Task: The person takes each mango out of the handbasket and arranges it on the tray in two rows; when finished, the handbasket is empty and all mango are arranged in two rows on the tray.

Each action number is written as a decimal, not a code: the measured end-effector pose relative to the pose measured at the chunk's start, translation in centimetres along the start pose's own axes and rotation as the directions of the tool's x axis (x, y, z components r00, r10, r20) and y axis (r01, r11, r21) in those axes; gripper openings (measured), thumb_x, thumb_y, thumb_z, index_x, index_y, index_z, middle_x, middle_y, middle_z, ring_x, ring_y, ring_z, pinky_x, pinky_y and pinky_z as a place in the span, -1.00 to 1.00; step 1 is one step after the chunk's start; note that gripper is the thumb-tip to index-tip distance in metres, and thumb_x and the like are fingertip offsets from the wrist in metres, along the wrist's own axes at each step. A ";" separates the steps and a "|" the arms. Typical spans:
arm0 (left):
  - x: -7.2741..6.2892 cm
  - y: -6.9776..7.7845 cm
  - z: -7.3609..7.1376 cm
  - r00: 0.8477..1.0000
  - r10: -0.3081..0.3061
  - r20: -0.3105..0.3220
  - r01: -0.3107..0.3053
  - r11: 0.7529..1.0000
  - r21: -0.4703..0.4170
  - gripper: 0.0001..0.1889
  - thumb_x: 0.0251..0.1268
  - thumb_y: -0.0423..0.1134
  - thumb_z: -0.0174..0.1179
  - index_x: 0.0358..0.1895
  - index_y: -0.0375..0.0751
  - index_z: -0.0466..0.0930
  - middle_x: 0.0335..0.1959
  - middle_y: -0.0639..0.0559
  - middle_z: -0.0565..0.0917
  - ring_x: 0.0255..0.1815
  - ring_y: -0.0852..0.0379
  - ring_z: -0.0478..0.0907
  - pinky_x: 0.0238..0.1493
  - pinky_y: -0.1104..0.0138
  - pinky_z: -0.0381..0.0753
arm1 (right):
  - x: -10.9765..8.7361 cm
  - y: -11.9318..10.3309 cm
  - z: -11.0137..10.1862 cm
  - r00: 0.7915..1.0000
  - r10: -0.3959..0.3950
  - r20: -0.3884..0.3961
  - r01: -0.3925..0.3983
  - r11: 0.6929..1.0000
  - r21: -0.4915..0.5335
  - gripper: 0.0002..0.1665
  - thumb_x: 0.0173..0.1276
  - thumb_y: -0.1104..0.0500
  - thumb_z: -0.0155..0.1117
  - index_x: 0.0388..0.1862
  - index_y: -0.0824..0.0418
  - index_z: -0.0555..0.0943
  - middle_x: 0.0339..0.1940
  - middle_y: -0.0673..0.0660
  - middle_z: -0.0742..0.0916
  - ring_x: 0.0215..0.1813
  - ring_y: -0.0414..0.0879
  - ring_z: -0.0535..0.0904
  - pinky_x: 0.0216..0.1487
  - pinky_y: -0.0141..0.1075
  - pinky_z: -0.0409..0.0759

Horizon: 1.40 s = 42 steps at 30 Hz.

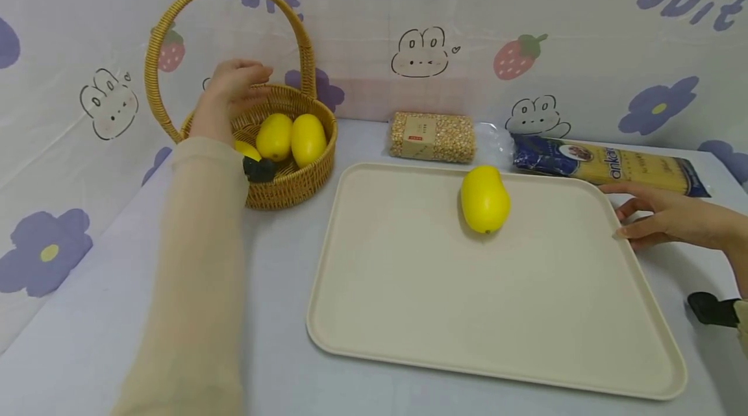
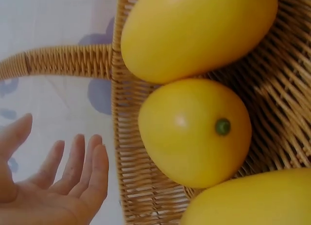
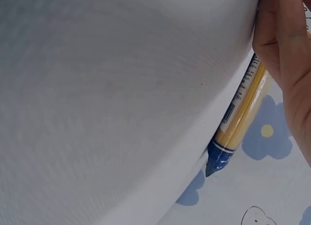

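My left hand (image 1: 234, 88) hovers over the wicker basket (image 1: 292, 192), its fingers loosely extended and holding nothing. In the left wrist view the palm and separated fingers (image 2: 100, 171) stand beside the basket's rim. Three yellow mangoes are visible inside the basket, one mango (image 2: 194, 132) showing a green stem end; my forearm partly hides another in the head view. A further mango (image 1: 485, 200) lies on the beige tray (image 1: 467, 299), near its far edge. At the tray's right rim rests my right hand (image 1: 672, 218), fingertips touching the edge near the far corner.
Behind the tray lie a clear bag of yellowish grains (image 1: 447, 138) and a blue-ended pack of spaghetti (image 1: 637, 166), close to my right hand. The basket's tall handle (image 1: 153, 59) arches over my left hand. A patterned cloth (image 1: 362, 65) hangs at the back.
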State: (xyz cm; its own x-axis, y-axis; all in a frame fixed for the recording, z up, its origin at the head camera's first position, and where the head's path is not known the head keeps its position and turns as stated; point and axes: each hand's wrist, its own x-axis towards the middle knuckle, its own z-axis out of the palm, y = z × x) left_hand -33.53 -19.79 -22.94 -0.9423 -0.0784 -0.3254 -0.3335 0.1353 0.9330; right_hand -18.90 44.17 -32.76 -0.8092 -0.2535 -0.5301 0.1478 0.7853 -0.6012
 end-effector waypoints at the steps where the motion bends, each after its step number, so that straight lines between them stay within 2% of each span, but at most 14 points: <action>1: 0.1 -0.1 -0.1 1.000 -0.006 0.012 0.006 1.000 0.015 -0.39 0.45 -0.05 0.10 0.50 0.04 0.19 0.55 0.07 0.23 0.45 0.10 0.33 0.54 0.29 0.33 | 0.0 0.1 0.0 1.000 -0.003 0.001 0.003 1.000 0.004 -0.01 0.39 0.12 0.28 0.56 0.16 -0.13 0.11 0.30 0.45 -0.13 -0.18 0.60 -0.05 -0.31 0.74; 10: 0.7 -0.8 -1.0 0.986 -0.092 0.142 0.066 0.982 0.178 -0.32 0.49 -0.04 0.03 0.58 0.05 0.01 0.63 0.12 0.04 0.62 0.00 0.08 0.61 0.22 0.20 | 0.0 -0.1 -0.1 1.000 0.004 0.000 -0.004 1.000 -0.006 0.01 0.38 0.12 0.29 0.56 0.17 -0.14 0.10 0.30 0.46 -0.14 -0.18 0.59 -0.06 -0.32 0.74; 12: 1.0 -1.1 -1.1 0.982 -0.105 0.159 0.071 0.976 0.205 -0.33 0.48 -0.04 0.04 0.57 0.05 0.03 0.60 0.11 0.11 0.59 -0.01 0.10 0.62 0.22 0.20 | 0.0 0.0 -0.1 1.000 0.011 0.000 -0.011 1.000 -0.003 0.01 0.37 0.12 0.29 0.56 0.15 -0.14 0.10 0.29 0.46 -0.14 -0.17 0.59 -0.06 -0.32 0.74; 15: 1.3 -1.6 -1.1 0.978 -0.115 0.173 0.069 0.965 0.253 -0.33 0.45 -0.03 0.09 0.55 0.05 0.07 0.43 0.17 0.30 0.51 0.00 0.16 0.60 0.22 0.22 | 0.1 0.1 -0.2 1.000 0.011 -0.001 -0.011 1.000 0.005 0.00 0.37 0.12 0.30 0.55 0.12 -0.12 0.09 0.27 0.46 -0.14 -0.17 0.59 -0.06 -0.33 0.74; 18: 1.5 -2.1 -1.2 0.974 -0.119 0.193 0.058 0.952 0.299 -0.30 0.43 -0.05 0.14 0.56 0.06 0.07 0.37 0.16 0.33 0.49 -0.01 0.18 0.59 0.18 0.22 | 0.1 0.2 -0.2 1.000 0.000 0.001 0.000 1.000 0.010 0.00 0.37 0.13 0.29 0.56 0.13 -0.12 0.08 0.27 0.46 -0.15 -0.17 0.60 -0.07 -0.32 0.74; 20: 1.7 -2.3 -1.3 0.965 -0.126 0.229 0.040 0.937 0.347 -0.25 0.43 -0.07 0.15 0.58 0.07 0.00 0.51 0.07 0.21 0.54 -0.05 0.11 0.61 0.15 0.18 | 0.2 0.3 -0.2 1.000 -0.004 0.001 0.004 1.000 0.011 0.01 0.37 0.14 0.29 0.56 0.15 -0.13 0.08 0.27 0.47 -0.15 -0.16 0.60 -0.06 -0.32 0.75; 22: 1.8 -2.4 -1.4 0.954 -0.138 0.266 0.028 0.924 0.380 -0.22 0.43 -0.11 0.16 0.60 0.11 -0.05 0.63 0.05 0.00 0.62 -0.09 0.01 0.64 0.11 0.12 | 0.2 0.3 -0.2 1.000 -0.001 -0.002 0.001 1.000 0.012 0.02 0.36 0.14 0.30 0.56 0.16 -0.13 0.08 0.27 0.47 -0.15 -0.16 0.61 -0.06 -0.32 0.75; 25: 2.0 -2.6 -1.5 0.938 -0.158 0.309 0.015 0.907 0.421 -0.19 0.43 -0.16 0.16 0.61 0.14 -0.11 0.67 0.07 -0.20 0.67 -0.13 -0.13 0.66 0.08 0.05 | 0.2 0.3 -0.2 1.000 -0.005 -0.002 0.005 1.000 0.010 0.03 0.36 0.13 0.30 0.56 0.18 -0.14 0.11 0.30 0.46 -0.14 -0.16 0.61 -0.06 -0.31 0.75; 28: 2.1 -2.9 -1.5 0.928 -0.179 0.327 0.023 0.903 0.428 -0.18 0.42 -0.21 0.16 0.61 0.15 -0.11 0.68 0.06 -0.22 0.68 -0.14 -0.18 0.67 0.05 0.01 | 0.2 0.3 -0.2 1.000 -0.010 -0.002 0.010 1.000 0.009 0.02 0.36 0.14 0.30 0.56 0.17 -0.13 0.10 0.31 0.46 -0.14 -0.16 0.61 -0.06 -0.31 0.75; 32: 2.1 -3.2 -1.5 0.924 -0.199 0.327 0.033 0.892 0.451 -0.17 0.41 -0.20 0.19 0.60 0.18 -0.11 0.67 0.00 -0.19 0.67 -0.17 -0.16 0.67 0.01 -0.01 | 0.1 0.3 -0.1 1.000 -0.009 -0.007 0.009 1.000 0.010 0.01 0.35 0.14 0.31 0.55 0.17 -0.12 0.08 0.29 0.48 -0.15 -0.15 0.62 -0.06 -0.31 0.75; 37: 2.2 -3.4 -1.6 0.921 -0.187 0.342 -0.011 0.864 0.503 -0.13 0.39 -0.15 0.21 0.61 0.21 -0.15 0.67 -0.03 -0.21 0.66 -0.24 -0.15 0.66 -0.04 -0.01 | 0.1 0.3 0.0 1.000 -0.007 -0.013 0.007 1.000 0.005 0.00 0.36 0.13 0.30 0.55 0.16 -0.11 0.10 0.32 0.48 -0.15 -0.13 0.62 -0.06 -0.31 0.75; 42: 2.1 -3.5 -1.6 0.908 -0.199 0.369 -0.013 0.866 0.501 -0.12 0.41 -0.19 0.19 0.61 0.22 -0.20 0.67 0.02 -0.25 0.65 -0.24 -0.12 0.64 -0.03 0.06 | 0.1 0.3 0.0 1.000 -0.009 -0.013 0.009 1.000 0.003 0.01 0.36 0.12 0.30 0.56 0.17 -0.12 0.11 0.33 0.47 -0.14 -0.13 0.62 -0.07 -0.30 0.75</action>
State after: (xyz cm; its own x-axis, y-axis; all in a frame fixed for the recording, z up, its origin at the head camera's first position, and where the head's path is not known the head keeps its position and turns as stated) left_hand -34.31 -22.01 -26.66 -0.7997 0.2663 -0.5381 -0.2905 0.6127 0.7350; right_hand -18.94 44.39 -32.99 -0.8178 -0.2531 -0.5169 0.1421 0.7815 -0.6075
